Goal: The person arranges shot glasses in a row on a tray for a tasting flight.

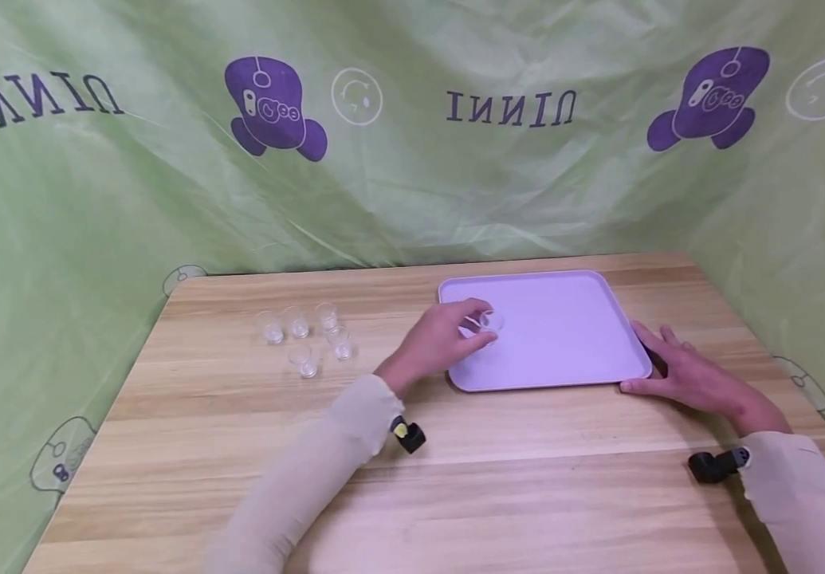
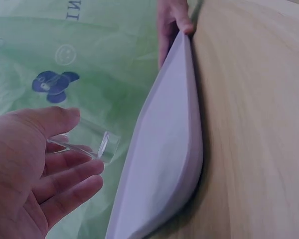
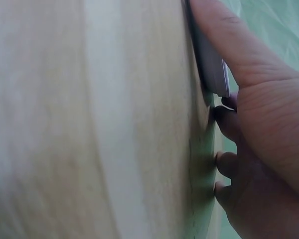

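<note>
My left hand (image 1: 442,341) pinches a small clear shot glass (image 2: 97,142) between thumb and fingers, over the left end of a purple tray (image 1: 555,319). In the left wrist view the glass is tilted on its side, its thick base pointing toward the tray and its rim partly hidden by the fingers. At the tray's near right corner, my right hand (image 1: 692,375) grips the rim, with the thumb along the near edge and the other fingers by the right edge. The right wrist view shows that thumb (image 3: 239,45) alongside the tray edge (image 3: 220,82).
Several more clear shot glasses (image 1: 300,323) stand in a loose group on the wooden table (image 1: 455,494), left of the tray. A green printed curtain (image 1: 398,191) hangs behind the table and along its sides.
</note>
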Action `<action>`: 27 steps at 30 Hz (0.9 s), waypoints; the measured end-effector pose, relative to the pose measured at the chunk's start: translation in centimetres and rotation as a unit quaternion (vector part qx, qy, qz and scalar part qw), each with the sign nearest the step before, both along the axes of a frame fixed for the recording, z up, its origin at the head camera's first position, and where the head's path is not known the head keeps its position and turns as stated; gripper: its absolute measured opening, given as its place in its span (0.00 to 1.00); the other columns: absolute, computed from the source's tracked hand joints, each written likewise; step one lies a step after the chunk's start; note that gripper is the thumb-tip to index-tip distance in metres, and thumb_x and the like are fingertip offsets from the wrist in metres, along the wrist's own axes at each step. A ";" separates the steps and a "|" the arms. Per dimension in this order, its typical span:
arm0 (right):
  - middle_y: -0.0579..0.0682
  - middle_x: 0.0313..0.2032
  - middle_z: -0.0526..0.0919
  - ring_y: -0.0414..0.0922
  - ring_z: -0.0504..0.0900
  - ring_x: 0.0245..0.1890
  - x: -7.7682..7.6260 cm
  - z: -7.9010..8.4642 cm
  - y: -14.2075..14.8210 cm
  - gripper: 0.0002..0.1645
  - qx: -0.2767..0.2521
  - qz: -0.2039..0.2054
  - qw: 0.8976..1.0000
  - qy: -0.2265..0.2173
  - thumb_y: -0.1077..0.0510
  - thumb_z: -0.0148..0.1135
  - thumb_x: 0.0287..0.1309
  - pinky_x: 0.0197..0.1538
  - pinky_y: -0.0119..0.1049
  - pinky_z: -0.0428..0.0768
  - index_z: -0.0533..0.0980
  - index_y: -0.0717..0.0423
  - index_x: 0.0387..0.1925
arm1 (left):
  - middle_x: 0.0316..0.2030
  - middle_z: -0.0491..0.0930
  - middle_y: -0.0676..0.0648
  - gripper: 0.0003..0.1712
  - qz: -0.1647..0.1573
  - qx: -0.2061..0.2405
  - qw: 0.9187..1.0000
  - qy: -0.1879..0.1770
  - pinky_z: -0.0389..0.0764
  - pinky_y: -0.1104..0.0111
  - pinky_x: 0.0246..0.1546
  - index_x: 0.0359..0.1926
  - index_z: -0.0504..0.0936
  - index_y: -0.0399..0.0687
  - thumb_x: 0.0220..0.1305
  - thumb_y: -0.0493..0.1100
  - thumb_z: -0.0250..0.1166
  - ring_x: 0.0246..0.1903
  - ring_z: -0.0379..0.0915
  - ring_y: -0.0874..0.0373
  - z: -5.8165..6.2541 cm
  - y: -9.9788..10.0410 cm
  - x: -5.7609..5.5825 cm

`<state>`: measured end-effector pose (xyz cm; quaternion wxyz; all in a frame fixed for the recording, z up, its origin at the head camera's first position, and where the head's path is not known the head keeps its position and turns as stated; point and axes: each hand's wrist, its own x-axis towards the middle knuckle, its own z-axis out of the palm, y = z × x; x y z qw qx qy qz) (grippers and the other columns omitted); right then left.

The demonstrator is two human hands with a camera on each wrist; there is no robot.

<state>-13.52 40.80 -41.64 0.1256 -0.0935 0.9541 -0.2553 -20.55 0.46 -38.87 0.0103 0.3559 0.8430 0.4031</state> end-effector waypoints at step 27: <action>0.87 0.71 0.30 0.91 0.38 0.64 0.2 -0.5 0.2 0.66 0.006 -0.001 1.000 0.001 0.41 0.70 0.64 0.53 0.88 0.50 0.35 0.51 0.83 | 0.49 0.85 0.53 0.22 0.012 -0.030 0.998 -0.052 0.72 0.82 0.46 0.65 0.78 0.54 0.73 0.49 0.66 0.47 0.78 0.70 -2.4 15.1 -3.5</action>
